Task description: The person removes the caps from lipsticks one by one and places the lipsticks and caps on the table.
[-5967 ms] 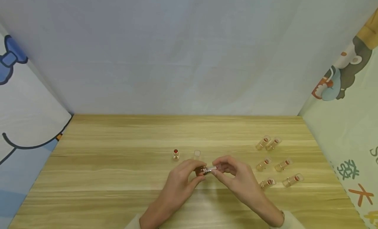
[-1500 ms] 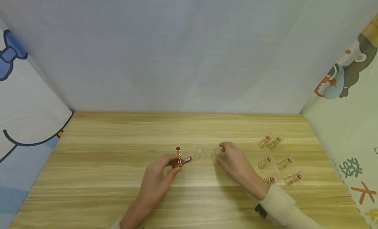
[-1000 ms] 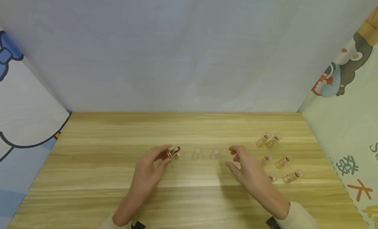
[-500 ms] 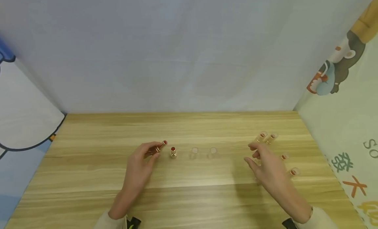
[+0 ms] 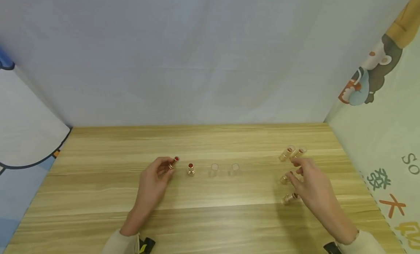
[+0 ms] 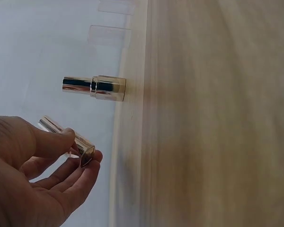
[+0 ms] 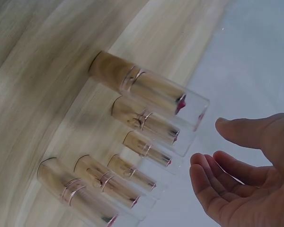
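My left hand (image 5: 153, 183) pinches an uncapped red lipstick (image 5: 174, 161) between thumb and fingers, tilted with the red tip up. In the left wrist view the gold tube (image 6: 52, 125) leans in the grip, its base near the fingertips. Just right of it, a second uncapped lipstick (image 5: 191, 169) stands upright. Two clear lipstick caps (image 5: 214, 168) stand farther right, side by side. My right hand (image 5: 313, 186) hovers at the group of capped lipsticks (image 5: 287, 153), partly hiding some. The right wrist view shows its thumb and fingers (image 7: 206, 187) apart, holding nothing.
Several capped gold lipsticks (image 7: 146, 87) stand close together in the right wrist view. The wooden table (image 5: 210, 217) ends at a pale cloth backdrop (image 5: 203, 64). Printed cloths (image 5: 387, 144) hang at the sides.
Earlier both hands worked together on the lipstick at the middle. The left hand has since carried it left past the standing lipstick. The right hand let go of the second cap and moved right.
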Demonstrator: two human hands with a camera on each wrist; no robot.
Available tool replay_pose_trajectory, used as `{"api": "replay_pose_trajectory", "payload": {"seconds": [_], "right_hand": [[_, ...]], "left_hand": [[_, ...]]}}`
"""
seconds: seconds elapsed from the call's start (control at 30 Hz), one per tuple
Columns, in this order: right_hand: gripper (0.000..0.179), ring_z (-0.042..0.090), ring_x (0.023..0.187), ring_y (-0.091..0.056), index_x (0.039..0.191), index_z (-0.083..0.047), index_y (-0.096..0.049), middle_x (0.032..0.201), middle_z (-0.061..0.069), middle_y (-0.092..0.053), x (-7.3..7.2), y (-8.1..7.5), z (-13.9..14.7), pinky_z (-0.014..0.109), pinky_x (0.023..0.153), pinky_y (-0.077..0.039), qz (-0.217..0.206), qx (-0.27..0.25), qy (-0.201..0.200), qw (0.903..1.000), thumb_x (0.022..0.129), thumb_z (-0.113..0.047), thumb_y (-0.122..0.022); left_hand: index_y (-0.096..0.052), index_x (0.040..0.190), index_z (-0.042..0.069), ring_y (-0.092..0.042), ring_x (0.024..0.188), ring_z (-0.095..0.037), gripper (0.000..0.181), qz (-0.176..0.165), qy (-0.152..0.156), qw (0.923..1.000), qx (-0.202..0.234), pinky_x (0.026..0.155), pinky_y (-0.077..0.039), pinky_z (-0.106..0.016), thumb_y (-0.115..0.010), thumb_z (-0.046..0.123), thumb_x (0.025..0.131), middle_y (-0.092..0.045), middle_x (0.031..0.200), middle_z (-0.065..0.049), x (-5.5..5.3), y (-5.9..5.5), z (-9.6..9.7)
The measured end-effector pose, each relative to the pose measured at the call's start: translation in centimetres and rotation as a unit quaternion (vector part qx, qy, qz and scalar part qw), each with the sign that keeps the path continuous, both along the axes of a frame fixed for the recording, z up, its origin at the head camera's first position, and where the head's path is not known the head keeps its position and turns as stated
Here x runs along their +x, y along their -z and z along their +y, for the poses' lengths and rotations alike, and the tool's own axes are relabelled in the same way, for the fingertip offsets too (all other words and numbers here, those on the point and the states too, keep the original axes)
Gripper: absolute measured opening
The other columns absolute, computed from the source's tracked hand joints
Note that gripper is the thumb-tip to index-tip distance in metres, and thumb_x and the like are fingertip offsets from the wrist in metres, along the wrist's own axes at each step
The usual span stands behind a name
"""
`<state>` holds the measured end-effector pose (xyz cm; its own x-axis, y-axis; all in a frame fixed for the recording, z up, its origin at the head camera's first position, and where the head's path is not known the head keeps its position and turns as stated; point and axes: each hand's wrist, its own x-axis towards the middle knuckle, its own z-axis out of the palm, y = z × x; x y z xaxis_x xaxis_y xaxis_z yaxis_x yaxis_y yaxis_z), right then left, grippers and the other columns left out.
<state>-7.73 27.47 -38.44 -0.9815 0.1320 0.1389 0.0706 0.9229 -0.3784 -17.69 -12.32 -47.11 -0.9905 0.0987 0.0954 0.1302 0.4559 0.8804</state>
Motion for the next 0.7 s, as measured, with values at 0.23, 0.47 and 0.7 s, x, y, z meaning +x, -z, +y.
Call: {"api": "replay_pose_trajectory", "payload": {"seconds": [0.23,0.47,0.7], "right_hand": [[0.036,0.041,0.097,-0.069,0.123,0.008,-0.063,0.115,0.029,-0.067,-0.8,0.8,0.3,0.044,0.063,-0.059,-0.019,-0.002,0.009,0.9998,0.093,-0.006,-0.077],[0.031,0.039,0.095,-0.069,0.119,0.007,-0.065,0.108,0.026,-0.068,-1.6,1.4,0.1,0.046,0.065,-0.059,-0.038,-0.005,0.015,0.9992,0.094,-0.008,-0.076],[0.027,0.036,0.090,-0.069,0.114,0.005,-0.067,0.104,0.023,-0.070,-2.1,2.0,-0.1,0.048,0.068,-0.060,-0.034,0.001,0.013,0.9993,0.091,-0.004,-0.077]], "left_hand": [[-0.068,0.122,0.001,-0.074,0.114,-0.035,0.031,-0.038,-0.002,0.9992,0.009,0.099,-0.062,-0.038,-0.073,-0.007,0.092,-0.074,0.124,-0.020,-1.5,0.5,-0.3],[-0.068,0.121,-0.003,-0.074,0.112,-0.034,0.033,-0.051,0.006,0.9985,0.020,0.097,-0.062,-0.033,-0.074,-0.009,0.090,-0.073,0.123,-0.022,-2.8,1.0,-0.5],[-0.068,0.119,-0.005,-0.073,0.112,-0.036,0.032,-0.047,0.016,0.9986,0.016,0.097,-0.062,-0.034,-0.074,-0.011,0.089,-0.073,0.121,-0.023,-4.0,1.5,-0.6]]}}
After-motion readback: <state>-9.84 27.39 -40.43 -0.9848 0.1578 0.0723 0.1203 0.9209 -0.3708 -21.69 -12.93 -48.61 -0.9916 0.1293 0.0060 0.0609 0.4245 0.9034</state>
